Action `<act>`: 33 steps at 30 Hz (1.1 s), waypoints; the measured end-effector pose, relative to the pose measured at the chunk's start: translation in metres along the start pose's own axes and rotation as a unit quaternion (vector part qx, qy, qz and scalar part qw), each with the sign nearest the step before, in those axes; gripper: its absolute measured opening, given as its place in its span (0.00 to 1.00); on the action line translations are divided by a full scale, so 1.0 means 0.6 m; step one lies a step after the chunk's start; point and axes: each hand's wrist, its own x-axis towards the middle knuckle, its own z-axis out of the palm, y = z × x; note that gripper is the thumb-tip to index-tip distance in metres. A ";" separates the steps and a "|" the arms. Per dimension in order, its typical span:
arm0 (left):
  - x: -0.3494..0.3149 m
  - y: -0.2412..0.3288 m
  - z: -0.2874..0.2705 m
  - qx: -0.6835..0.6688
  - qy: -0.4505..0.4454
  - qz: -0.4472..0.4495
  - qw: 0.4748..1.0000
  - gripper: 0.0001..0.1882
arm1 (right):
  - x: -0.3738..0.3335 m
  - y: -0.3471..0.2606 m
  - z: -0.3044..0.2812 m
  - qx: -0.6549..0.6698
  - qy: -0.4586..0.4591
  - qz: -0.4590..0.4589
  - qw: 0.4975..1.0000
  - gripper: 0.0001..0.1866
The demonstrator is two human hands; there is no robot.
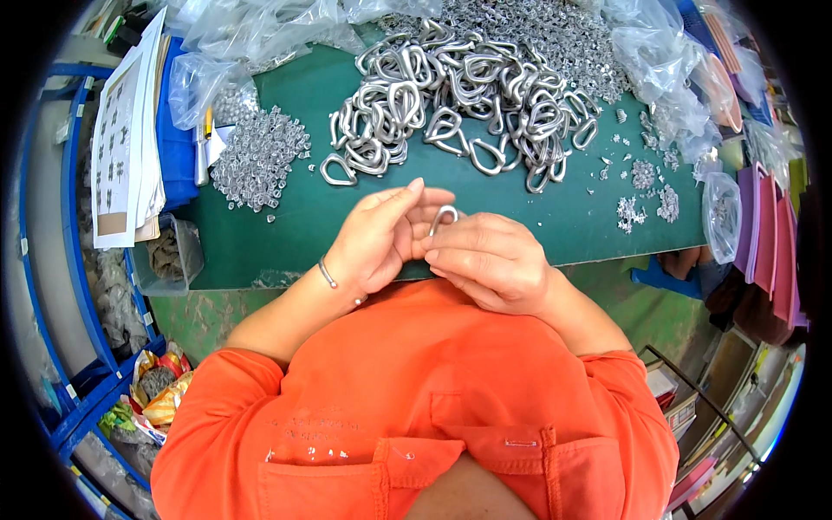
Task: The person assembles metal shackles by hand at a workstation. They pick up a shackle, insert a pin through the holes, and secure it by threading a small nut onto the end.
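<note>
My right hand [494,260] pinches a teardrop-shaped metal ring [443,214] just off the table's near edge. The ring's rounded end sticks up past the fingertips; its lower part is hidden by them. Beside it, my left hand [381,230] is half cupped, palm turned inward, thumb raised and apart from the fingers. Its fingers lie behind the ring, and I cannot tell whether they touch it. Ahead of both hands, a big heap of similar silver rings [472,95] is piled on the green table [303,234].
Small clear plastic pieces [260,160] lie heaped at the left, and a larger mound [555,39] spreads behind the rings. Clear bags [667,61] sit at the back. Papers [126,139] stand beside a blue bin [179,130]. Tiny clear parts [643,173] lie in clusters at the right.
</note>
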 end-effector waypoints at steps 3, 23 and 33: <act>-0.005 0.002 -0.001 -0.037 -0.038 -0.057 0.997 0.16 | -0.003 0.026 -0.016 -0.144 0.057 0.055 0.986 0.09; -0.008 0.015 0.002 0.077 -0.025 0.001 0.997 0.10 | -0.013 0.024 -0.011 -0.113 0.109 0.102 0.982 0.18; -0.010 0.010 0.005 0.088 -0.003 0.019 0.996 0.10 | -0.005 0.007 -0.016 0.331 0.174 0.405 0.835 0.11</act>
